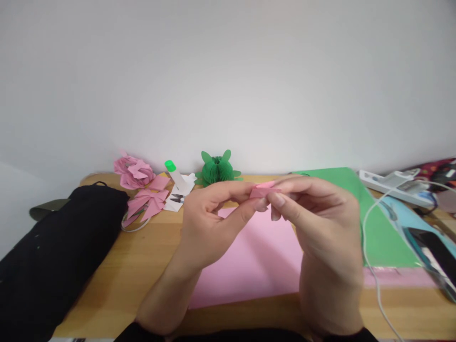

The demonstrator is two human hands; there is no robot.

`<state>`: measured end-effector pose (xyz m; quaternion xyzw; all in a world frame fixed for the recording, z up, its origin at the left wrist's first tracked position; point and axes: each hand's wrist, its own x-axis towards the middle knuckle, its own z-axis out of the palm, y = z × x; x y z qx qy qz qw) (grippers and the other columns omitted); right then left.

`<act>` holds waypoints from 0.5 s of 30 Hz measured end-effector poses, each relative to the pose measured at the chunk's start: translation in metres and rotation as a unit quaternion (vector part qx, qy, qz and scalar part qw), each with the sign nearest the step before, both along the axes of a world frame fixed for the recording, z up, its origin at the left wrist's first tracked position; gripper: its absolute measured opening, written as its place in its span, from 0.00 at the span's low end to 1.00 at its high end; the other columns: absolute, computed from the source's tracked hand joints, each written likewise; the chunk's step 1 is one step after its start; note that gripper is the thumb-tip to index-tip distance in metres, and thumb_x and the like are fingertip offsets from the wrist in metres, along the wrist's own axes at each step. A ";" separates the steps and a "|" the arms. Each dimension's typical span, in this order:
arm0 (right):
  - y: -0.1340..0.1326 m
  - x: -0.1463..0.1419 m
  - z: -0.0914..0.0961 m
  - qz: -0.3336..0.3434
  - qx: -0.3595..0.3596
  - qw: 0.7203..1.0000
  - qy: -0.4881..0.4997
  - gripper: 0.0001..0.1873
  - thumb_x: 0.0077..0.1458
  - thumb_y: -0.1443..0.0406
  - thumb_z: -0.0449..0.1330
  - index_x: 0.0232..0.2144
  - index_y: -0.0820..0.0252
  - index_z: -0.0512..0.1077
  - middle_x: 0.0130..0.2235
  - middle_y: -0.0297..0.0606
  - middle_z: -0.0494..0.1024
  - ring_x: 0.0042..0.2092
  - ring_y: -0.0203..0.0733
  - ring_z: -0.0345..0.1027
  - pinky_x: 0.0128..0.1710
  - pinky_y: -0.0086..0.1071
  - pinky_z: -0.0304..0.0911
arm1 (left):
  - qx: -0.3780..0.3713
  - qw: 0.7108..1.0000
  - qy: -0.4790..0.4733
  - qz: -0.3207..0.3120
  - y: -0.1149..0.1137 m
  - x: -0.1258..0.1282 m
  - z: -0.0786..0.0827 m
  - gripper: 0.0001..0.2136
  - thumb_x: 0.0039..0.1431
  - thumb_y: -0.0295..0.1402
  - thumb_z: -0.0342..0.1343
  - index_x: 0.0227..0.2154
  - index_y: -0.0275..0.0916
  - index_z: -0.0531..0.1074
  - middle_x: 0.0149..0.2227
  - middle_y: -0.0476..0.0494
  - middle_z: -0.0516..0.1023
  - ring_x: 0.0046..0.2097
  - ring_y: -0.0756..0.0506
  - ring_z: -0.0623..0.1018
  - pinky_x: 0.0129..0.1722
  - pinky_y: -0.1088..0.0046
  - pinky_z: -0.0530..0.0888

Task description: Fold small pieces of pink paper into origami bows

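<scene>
Between my two hands is a small folded piece of pink paper [262, 191], raised above the table. My left hand [217, 216] pinches its left end between thumb and fingers. On the other end, my right hand [318, 218] grips with thumb on the near side and fingers behind. The fingertips hide parts of the folds. Below both hands lies a large pink sheet of paper [249, 266], flat on the wooden table [149, 266].
Along the back stand a pink paper flower [133, 171], pink cut pieces [151, 199], a glue stick [176, 175] and a green paper figure [217, 170]. A black bag-like item [71, 237] lies left. Green sheets [381, 228], a power strip [395, 189], a cable [365, 247] and a phone [436, 251] are right.
</scene>
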<state>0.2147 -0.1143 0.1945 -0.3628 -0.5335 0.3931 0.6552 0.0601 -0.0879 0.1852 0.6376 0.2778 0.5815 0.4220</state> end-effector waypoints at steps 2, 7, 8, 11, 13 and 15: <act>0.001 0.000 -0.001 -0.003 -0.008 1.000 0.011 0.10 0.54 0.74 0.69 0.33 0.53 0.81 0.32 0.29 0.85 0.28 0.29 0.75 0.27 0.21 0.71 | -0.001 1.000 0.002 -0.004 0.000 0.000 0.000 0.10 0.57 0.24 0.67 0.38 0.47 0.83 0.34 0.53 0.86 0.34 0.51 0.84 0.38 0.76 0.82; 0.002 0.001 -0.001 -0.013 -0.018 0.999 0.034 0.13 0.52 0.73 0.70 0.38 0.51 0.79 0.32 0.30 0.84 0.28 0.31 0.76 0.25 0.23 0.72 | -0.004 1.000 0.010 -0.009 0.000 0.000 0.002 0.10 0.58 0.24 0.66 0.39 0.46 0.83 0.36 0.52 0.87 0.35 0.51 0.84 0.39 0.76 0.82; 0.002 0.001 0.000 -0.012 -0.019 0.999 0.031 0.13 0.53 0.73 0.70 0.38 0.51 0.79 0.32 0.30 0.84 0.28 0.31 0.76 0.26 0.23 0.72 | -0.004 1.000 0.011 -0.009 0.000 0.001 0.002 0.10 0.57 0.24 0.66 0.38 0.45 0.83 0.36 0.52 0.87 0.35 0.51 0.84 0.39 0.76 0.82; 0.001 0.002 0.000 -0.011 -0.018 1.000 0.010 0.14 0.52 0.73 0.70 0.38 0.51 0.81 0.32 0.30 0.84 0.29 0.30 0.76 0.27 0.22 0.71 | 0.002 1.000 -0.003 -0.017 0.000 0.001 0.003 0.11 0.57 0.23 0.65 0.38 0.46 0.83 0.36 0.54 0.87 0.35 0.52 0.84 0.39 0.79 0.82; 0.001 0.002 -0.001 -0.011 -0.017 1.000 -0.002 0.13 0.51 0.73 0.71 0.37 0.50 0.82 0.29 0.29 0.84 0.28 0.30 0.75 0.27 0.22 0.70 | 0.001 0.999 -0.014 -0.029 -0.001 0.001 0.003 0.12 0.58 0.22 0.65 0.38 0.47 0.83 0.37 0.55 0.87 0.36 0.53 0.84 0.39 0.79 0.82; 0.001 0.003 -0.001 -0.006 -0.022 1.000 -0.002 0.11 0.51 0.71 0.72 0.35 0.49 0.82 0.27 0.29 0.82 0.26 0.29 0.72 0.26 0.22 0.69 | -0.010 0.999 -0.015 -0.037 -0.001 0.001 0.004 0.12 0.58 0.21 0.64 0.38 0.48 0.83 0.36 0.55 0.87 0.36 0.53 0.84 0.40 0.79 0.82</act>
